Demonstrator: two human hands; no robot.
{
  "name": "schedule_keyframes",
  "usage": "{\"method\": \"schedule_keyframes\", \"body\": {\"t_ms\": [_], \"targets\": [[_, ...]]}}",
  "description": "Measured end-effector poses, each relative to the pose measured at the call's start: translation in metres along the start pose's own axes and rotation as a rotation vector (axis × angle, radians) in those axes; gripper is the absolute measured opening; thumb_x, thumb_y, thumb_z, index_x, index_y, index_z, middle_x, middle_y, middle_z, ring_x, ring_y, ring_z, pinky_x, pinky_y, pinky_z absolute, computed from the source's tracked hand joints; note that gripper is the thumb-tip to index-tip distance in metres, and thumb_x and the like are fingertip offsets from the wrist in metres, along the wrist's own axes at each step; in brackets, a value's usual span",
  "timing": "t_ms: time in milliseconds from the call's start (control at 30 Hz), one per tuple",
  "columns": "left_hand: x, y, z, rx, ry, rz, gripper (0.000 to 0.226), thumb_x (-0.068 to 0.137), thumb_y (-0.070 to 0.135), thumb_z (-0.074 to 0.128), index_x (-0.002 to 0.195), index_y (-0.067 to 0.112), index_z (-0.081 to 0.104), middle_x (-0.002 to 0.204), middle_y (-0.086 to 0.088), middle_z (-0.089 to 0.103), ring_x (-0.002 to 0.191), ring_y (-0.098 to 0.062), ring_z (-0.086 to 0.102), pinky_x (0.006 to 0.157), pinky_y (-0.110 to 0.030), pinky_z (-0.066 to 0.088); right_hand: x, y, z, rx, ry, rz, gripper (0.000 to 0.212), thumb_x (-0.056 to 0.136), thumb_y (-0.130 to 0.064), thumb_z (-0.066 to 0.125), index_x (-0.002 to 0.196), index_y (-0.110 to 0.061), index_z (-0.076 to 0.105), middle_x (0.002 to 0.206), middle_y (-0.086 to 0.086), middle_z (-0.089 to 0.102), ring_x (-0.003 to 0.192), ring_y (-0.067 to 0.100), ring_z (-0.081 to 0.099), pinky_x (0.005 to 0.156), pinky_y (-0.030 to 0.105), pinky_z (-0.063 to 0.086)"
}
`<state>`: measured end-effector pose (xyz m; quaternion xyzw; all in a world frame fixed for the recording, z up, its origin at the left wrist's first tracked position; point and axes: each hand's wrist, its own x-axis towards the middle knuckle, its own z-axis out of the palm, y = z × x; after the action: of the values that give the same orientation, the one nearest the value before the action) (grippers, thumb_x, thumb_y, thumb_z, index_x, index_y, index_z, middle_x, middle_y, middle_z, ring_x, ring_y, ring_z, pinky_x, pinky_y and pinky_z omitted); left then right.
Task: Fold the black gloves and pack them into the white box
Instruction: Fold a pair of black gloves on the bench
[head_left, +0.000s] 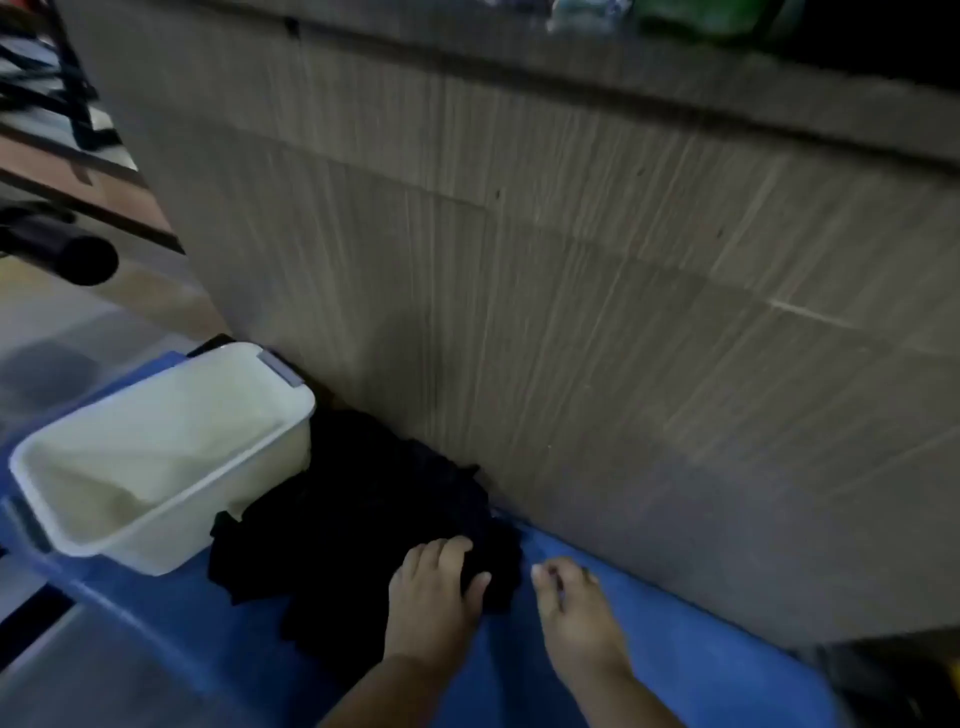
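Note:
A heap of black gloves (363, 525) lies on a blue surface (675, 649), against a wooden panel. The white box (156, 535) stands just left of the heap, touching it, with nothing visible inside. My left hand (434, 597) grips the right edge of the black heap, fingers over the fabric and thumb curled round it. My right hand (571, 608) rests on the blue surface a little to the right of the heap, fingers extended, holding nothing.
A tall wood-grain panel (571, 286) rises directly behind the heap and box. A black tube (78, 254) and dark metal frames (57, 104) sit at the upper left. Green and pale items (691, 15) lie on top of the panel, blurred.

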<state>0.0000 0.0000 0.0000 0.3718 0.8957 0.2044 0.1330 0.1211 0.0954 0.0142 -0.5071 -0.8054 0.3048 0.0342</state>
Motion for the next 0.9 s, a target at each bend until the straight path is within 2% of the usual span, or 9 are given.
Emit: {"method": "schedule_keyframes", "body": {"t_ms": [133, 233, 333, 400, 467, 600, 667, 833, 900], "targets": [[0.01, -0.015, 0.043, -0.142, 0.059, 0.013, 0.045, 0.096, 0.054, 0.034, 0.138, 0.036, 0.033, 0.139, 0.018, 0.033, 0.129, -0.006, 0.016, 0.105, -0.02, 0.024, 0.027, 0.024, 0.046, 0.172, -0.025, 0.014, 0.043, 0.097, -0.048, 0.037, 0.136, -0.03, 0.043, 0.134, -0.007, 0.041, 0.117, 0.01, 0.048, 0.097, 0.025, 0.039], [0.018, -0.021, 0.069, -0.202, 0.082, 0.059, 0.043, 0.096, 0.053, 0.036, 0.137, 0.037, 0.033, 0.139, 0.022, 0.027, 0.126, 0.0, 0.007, 0.102, -0.016, 0.024, 0.046, 0.04, 0.078, 0.229, 0.025, -0.042, 0.048, 0.097, -0.046, 0.041, 0.142, -0.03, 0.038, 0.142, -0.007, 0.037, 0.128, 0.009, 0.039, 0.107, 0.025, 0.032], [0.026, -0.03, 0.094, -0.131, 0.192, 0.104, 0.039, 0.093, 0.051, 0.046, 0.13, 0.039, 0.043, 0.134, 0.022, 0.035, 0.122, 0.001, 0.017, 0.101, -0.016, 0.022, 0.059, 0.052, 0.096, 0.11, 0.046, -0.116, 0.056, 0.094, -0.056, 0.038, 0.144, -0.032, 0.033, 0.145, -0.011, 0.036, 0.132, 0.008, 0.029, 0.108, 0.022, 0.025], [0.031, -0.036, 0.105, -0.109, 0.263, 0.137, 0.034, 0.085, 0.047, 0.062, 0.117, 0.037, 0.056, 0.122, 0.018, 0.048, 0.115, -0.004, 0.032, 0.095, -0.021, 0.03, 0.064, 0.056, 0.106, 0.005, 0.117, -0.205, 0.068, 0.085, -0.068, 0.027, 0.145, -0.034, 0.03, 0.144, -0.016, 0.037, 0.131, 0.007, 0.027, 0.107, 0.021, 0.024], [0.035, -0.041, 0.112, -0.105, 0.332, 0.158, 0.031, 0.078, 0.044, 0.07, 0.107, 0.038, 0.061, 0.114, 0.015, 0.052, 0.109, -0.007, 0.04, 0.092, -0.023, 0.035, 0.068, 0.058, 0.112, -0.034, 0.188, -0.254, 0.067, 0.084, -0.067, 0.035, 0.144, -0.037, 0.031, 0.14, -0.02, 0.04, 0.128, 0.007, 0.03, 0.105, 0.02, 0.027], [0.038, -0.043, 0.118, -0.053, 0.394, 0.165, 0.026, 0.084, 0.046, 0.061, 0.109, 0.04, 0.062, 0.12, 0.017, 0.048, 0.114, -0.006, 0.034, 0.096, -0.022, 0.03, 0.076, 0.063, 0.117, 0.002, 0.238, -0.304, 0.047, 0.085, -0.054, 0.058, 0.129, -0.046, 0.046, 0.111, -0.025, 0.052, 0.116, 0.001, 0.036, 0.098, 0.02, 0.035], [0.037, -0.044, 0.119, -0.047, 0.405, 0.161, 0.028, 0.086, 0.048, 0.057, 0.112, 0.04, 0.062, 0.123, 0.018, 0.046, 0.117, -0.006, 0.032, 0.099, -0.024, 0.032, 0.078, 0.066, 0.119, 0.044, 0.239, -0.321, 0.037, 0.083, -0.049, 0.063, 0.119, -0.047, 0.054, 0.096, -0.026, 0.048, 0.109, -0.001, 0.041, 0.092, 0.019, 0.038], [0.035, -0.04, 0.113, -0.113, 0.337, 0.169, 0.033, 0.093, 0.049, 0.046, 0.125, 0.041, 0.05, 0.128, 0.022, 0.03, 0.119, 0.0, 0.017, 0.105, -0.022, 0.03, 0.084, 0.07, 0.119, 0.207, 0.256, -0.337, 0.016, 0.086, -0.038, 0.066, 0.097, -0.045, 0.057, 0.101, -0.021, 0.06, 0.098, -0.002, 0.051, 0.077, 0.01, 0.038], [0.035, -0.039, 0.109, -0.139, 0.322, 0.189, 0.032, 0.094, 0.048, 0.046, 0.125, 0.039, 0.05, 0.128, 0.022, 0.029, 0.117, 0.002, 0.014, 0.102, -0.017, 0.027, 0.084, 0.07, 0.118, 0.322, 0.256, -0.347, 0.017, 0.086, -0.031, 0.067, 0.088, -0.043, 0.055, 0.1, -0.02, 0.062, 0.096, -0.004, 0.054, 0.074, 0.005, 0.039]]}}
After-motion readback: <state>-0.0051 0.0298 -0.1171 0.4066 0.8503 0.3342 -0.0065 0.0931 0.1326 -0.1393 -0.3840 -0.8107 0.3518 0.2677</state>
